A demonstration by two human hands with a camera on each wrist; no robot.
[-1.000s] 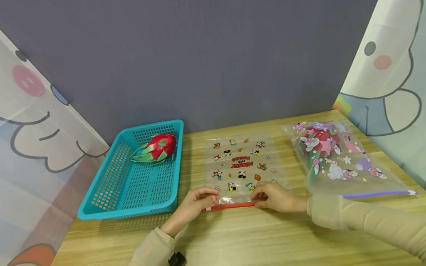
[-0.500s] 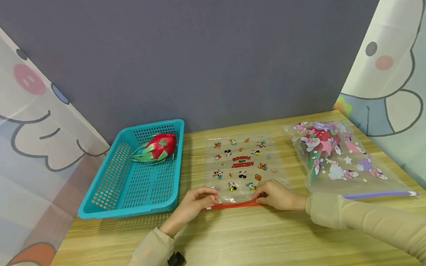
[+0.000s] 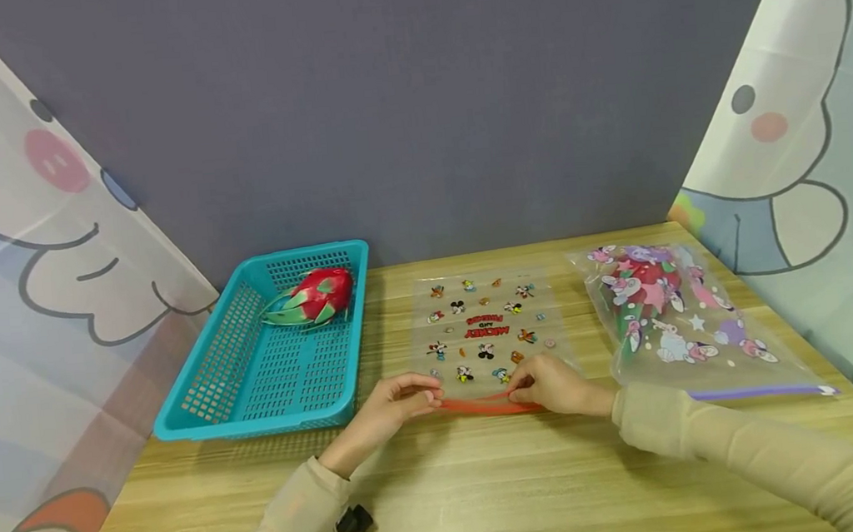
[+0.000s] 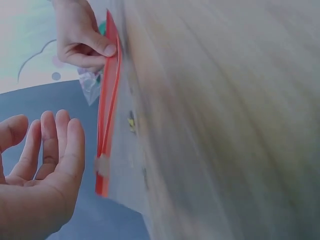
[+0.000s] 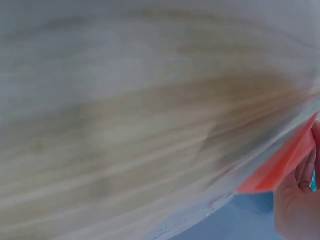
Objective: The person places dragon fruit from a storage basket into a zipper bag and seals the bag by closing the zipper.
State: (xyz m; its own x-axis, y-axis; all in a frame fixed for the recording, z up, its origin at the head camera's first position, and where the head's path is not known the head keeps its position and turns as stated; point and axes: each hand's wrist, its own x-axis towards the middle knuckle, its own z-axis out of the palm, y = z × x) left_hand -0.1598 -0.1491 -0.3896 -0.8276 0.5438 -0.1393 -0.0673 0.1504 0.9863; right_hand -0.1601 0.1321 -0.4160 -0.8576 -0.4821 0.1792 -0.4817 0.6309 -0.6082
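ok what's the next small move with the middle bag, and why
Probably have the left hand pinch the red zip edge of the clear bag and ease its mouth wider: the right hand already pinches that edge, a narrow gap shows between its two strips, and the left fingers look loose near the slider.

The left end of the red zip strip (image 3: 483,408) is hidden by the left hand (image 3: 387,409), and part of the purple strip (image 3: 767,392) by the right sleeve (image 3: 652,419), itself cut off at the right edge. In the right wrist view, the surface (image 5: 125,145) is blurred.
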